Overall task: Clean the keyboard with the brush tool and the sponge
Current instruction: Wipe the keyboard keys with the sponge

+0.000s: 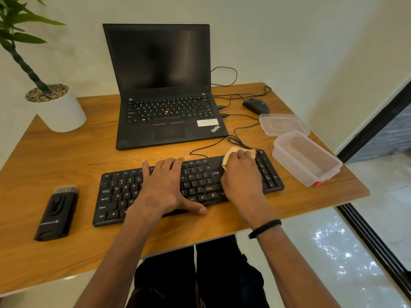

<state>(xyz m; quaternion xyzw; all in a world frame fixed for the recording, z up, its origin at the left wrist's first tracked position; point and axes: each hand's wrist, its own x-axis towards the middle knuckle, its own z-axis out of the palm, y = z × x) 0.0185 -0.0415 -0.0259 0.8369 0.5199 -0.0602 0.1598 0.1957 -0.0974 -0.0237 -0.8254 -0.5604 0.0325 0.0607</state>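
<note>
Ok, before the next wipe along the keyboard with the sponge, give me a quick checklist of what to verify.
1. Sponge held by the right hand: ok, fingers curl over it.
2. Keyboard steadied: ok, the left hand lies flat on the keys.
3. Cable clear of the sponge: not ok, coiled right behind it.
4. Open container clear of the keyboard's right end: ok, apart from it.
5. Brush tool within reach: ok, left of the keyboard.
6. Sponge dampness: cannot tell.

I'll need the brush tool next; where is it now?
In the head view, the brush tool lies on the table left of the keyboard, bristles pointing away, untouched.
</note>
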